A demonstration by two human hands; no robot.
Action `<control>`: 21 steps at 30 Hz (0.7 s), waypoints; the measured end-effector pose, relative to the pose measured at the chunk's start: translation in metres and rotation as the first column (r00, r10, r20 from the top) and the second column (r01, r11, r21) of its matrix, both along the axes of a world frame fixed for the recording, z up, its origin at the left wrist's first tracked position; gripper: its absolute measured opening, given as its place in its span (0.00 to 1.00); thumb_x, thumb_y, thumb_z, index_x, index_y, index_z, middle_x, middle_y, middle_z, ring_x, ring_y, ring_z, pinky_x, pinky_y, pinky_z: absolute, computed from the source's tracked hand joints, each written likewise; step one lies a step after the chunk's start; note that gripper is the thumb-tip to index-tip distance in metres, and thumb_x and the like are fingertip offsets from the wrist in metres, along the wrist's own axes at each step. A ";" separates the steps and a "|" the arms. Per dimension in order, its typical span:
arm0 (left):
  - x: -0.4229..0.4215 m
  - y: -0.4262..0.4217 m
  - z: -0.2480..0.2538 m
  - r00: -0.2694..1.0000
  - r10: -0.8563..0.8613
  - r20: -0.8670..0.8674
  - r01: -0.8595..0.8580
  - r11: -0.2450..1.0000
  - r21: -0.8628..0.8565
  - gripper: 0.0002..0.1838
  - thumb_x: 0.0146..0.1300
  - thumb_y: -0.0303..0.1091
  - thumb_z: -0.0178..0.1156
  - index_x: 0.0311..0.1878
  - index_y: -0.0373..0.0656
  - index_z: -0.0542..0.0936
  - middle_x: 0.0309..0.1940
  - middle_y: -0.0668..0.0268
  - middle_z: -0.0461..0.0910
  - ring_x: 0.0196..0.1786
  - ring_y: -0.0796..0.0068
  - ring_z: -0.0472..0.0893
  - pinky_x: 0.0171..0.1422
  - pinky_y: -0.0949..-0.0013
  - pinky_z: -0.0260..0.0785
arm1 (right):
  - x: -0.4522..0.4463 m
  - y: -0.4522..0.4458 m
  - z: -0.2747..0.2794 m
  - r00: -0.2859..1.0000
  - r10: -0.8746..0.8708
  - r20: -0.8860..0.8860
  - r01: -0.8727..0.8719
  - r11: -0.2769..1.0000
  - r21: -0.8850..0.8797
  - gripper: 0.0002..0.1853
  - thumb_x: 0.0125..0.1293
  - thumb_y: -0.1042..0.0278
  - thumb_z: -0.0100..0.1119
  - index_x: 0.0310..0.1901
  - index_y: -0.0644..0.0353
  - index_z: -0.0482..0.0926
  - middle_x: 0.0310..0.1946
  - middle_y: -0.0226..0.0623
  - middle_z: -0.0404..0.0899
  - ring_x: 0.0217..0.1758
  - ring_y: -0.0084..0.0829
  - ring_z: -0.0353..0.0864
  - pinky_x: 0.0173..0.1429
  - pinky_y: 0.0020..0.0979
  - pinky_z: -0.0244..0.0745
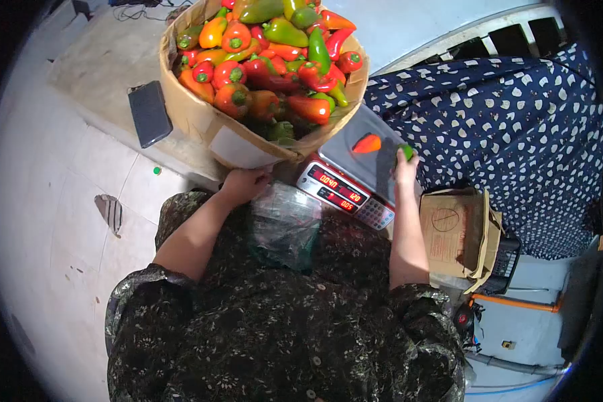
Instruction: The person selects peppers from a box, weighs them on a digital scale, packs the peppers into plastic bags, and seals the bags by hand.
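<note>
My right hand [406, 171] is closed round a green pepper [407, 151] at the right edge of a digital scale [335, 185]. An orange-red pepper [366, 143] lies on the scale's grey tray [355, 120], left of that hand. Red digits are lit on the scale's panel. My left hand [246, 185] is closed at the upper edge of a clear plastic bag [287, 218], which hangs over my lap; its fingertips are partly hidden. Just above the left hand stands a large round basket [197, 124] heaped with red, orange and green peppers [268, 74].
A black phone-like slab [150, 114] lies left of the basket on a ledge. An open cardboard box [449, 228] stands at the right, beside a dark patterned cloth [489, 114]. A small green cap [157, 171] and a striped object [109, 214] are on the floor.
</note>
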State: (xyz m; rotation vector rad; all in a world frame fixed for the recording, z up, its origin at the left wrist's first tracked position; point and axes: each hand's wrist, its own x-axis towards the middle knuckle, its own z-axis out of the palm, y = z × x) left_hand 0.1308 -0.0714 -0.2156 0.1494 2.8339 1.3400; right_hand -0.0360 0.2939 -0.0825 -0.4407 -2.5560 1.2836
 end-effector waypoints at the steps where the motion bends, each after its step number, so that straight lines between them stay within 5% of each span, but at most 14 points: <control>1: 0.001 -0.001 -0.001 1.000 -0.011 0.000 0.011 1.000 -0.004 0.12 0.59 0.45 0.57 0.40 0.51 0.81 0.37 0.60 0.81 0.42 0.55 0.80 0.48 0.57 0.72 | 0.002 0.004 -0.014 0.999 0.027 0.017 -0.027 0.999 0.039 0.29 0.60 0.55 0.60 0.55 0.64 0.63 0.38 0.45 0.74 0.30 0.33 0.76 0.35 0.33 0.75; 3: -0.001 -0.002 -0.004 0.999 -0.033 -0.003 0.033 0.999 -0.012 0.12 0.59 0.45 0.56 0.40 0.51 0.81 0.37 0.59 0.81 0.42 0.55 0.80 0.47 0.57 0.72 | -0.004 0.017 -0.047 0.986 0.099 -0.137 -0.009 0.840 0.543 0.31 0.59 0.52 0.60 0.59 0.60 0.62 0.44 0.50 0.74 0.42 0.44 0.76 0.49 0.39 0.72; 6: -0.003 -0.004 -0.006 0.998 -0.067 -0.021 0.067 0.997 0.024 0.11 0.60 0.45 0.56 0.40 0.52 0.81 0.36 0.59 0.81 0.41 0.54 0.80 0.46 0.56 0.72 | 0.007 0.005 -0.037 0.989 -0.082 0.125 -0.011 0.794 0.608 0.35 0.59 0.47 0.58 0.63 0.56 0.61 0.55 0.51 0.68 0.57 0.51 0.67 0.61 0.46 0.63; 9: 0.001 -0.003 0.005 0.999 -0.025 -0.043 0.028 0.998 0.056 0.11 0.59 0.44 0.55 0.39 0.52 0.81 0.36 0.59 0.81 0.40 0.54 0.80 0.45 0.57 0.72 | 0.016 -0.023 -0.011 0.981 -0.172 0.089 0.035 0.609 0.793 0.35 0.59 0.44 0.57 0.64 0.53 0.61 0.60 0.46 0.63 0.62 0.51 0.61 0.61 0.51 0.60; 10: 0.000 -0.004 0.010 0.999 -0.040 -0.021 0.041 0.998 0.049 0.11 0.59 0.43 0.55 0.40 0.52 0.81 0.36 0.59 0.81 0.40 0.54 0.80 0.46 0.57 0.72 | 0.013 -0.027 -0.004 0.995 -0.041 -0.088 0.094 0.610 0.787 0.35 0.59 0.44 0.57 0.64 0.52 0.62 0.62 0.45 0.59 0.65 0.49 0.57 0.61 0.55 0.57; 12: 0.001 -0.006 0.016 0.997 -0.076 0.030 0.075 0.996 0.037 0.11 0.60 0.43 0.55 0.40 0.53 0.81 0.36 0.60 0.82 0.41 0.55 0.80 0.47 0.57 0.72 | -0.002 -0.046 0.022 0.883 0.291 -0.369 0.127 0.608 0.783 0.32 0.59 0.52 0.59 0.62 0.58 0.65 0.58 0.50 0.64 0.61 0.49 0.63 0.62 0.48 0.59; 14: 0.001 -0.002 0.010 0.999 -0.054 0.000 0.054 0.998 0.037 0.11 0.60 0.42 0.54 0.41 0.53 0.81 0.37 0.60 0.82 0.42 0.55 0.80 0.47 0.58 0.72 | -0.011 -0.101 0.070 0.723 0.512 -0.464 0.022 0.655 0.756 0.29 0.57 0.60 0.62 0.59 0.61 0.68 0.55 0.53 0.67 0.60 0.50 0.65 0.64 0.45 0.58; 16: 0.000 0.000 0.003 0.999 -0.042 -0.035 0.043 0.998 0.042 0.11 0.60 0.41 0.54 0.42 0.53 0.81 0.37 0.60 0.82 0.42 0.55 0.80 0.48 0.59 0.72 | -0.027 -0.152 0.101 0.590 0.653 -0.474 -0.110 0.647 0.754 0.25 0.58 0.61 0.61 0.56 0.61 0.70 0.53 0.51 0.69 0.58 0.48 0.66 0.63 0.43 0.59; 19: 0.001 -0.004 -0.004 0.996 -0.039 -0.085 0.047 0.994 0.098 0.10 0.59 0.40 0.55 0.41 0.50 0.80 0.36 0.60 0.81 0.40 0.55 0.80 0.46 0.58 0.72 | -0.045 -0.224 0.125 0.467 0.843 -0.269 -0.486 0.498 0.718 0.21 0.57 0.63 0.61 0.53 0.58 0.74 0.47 0.49 0.74 0.53 0.47 0.70 0.58 0.41 0.66; 20: 0.001 -0.005 0.001 0.994 -0.048 -0.100 0.062 0.988 0.141 0.10 0.57 0.39 0.56 0.38 0.48 0.80 0.34 0.60 0.81 0.39 0.55 0.80 0.43 0.58 0.72 | -0.047 -0.242 0.124 0.467 0.873 -0.142 -0.675 0.455 0.580 0.21 0.57 0.59 0.61 0.53 0.54 0.75 0.47 0.48 0.73 0.53 0.48 0.70 0.59 0.42 0.66; 21: 0.001 -0.005 0.006 0.992 -0.055 -0.115 0.076 0.980 0.184 0.09 0.55 0.39 0.56 0.36 0.46 0.80 0.32 0.60 0.80 0.38 0.55 0.80 0.41 0.57 0.72 | -0.055 -0.253 0.114 0.451 0.888 -0.091 -0.613 0.383 0.692 0.21 0.58 0.54 0.60 0.52 0.50 0.77 0.49 0.49 0.72 0.53 0.49 0.70 0.59 0.43 0.66</control>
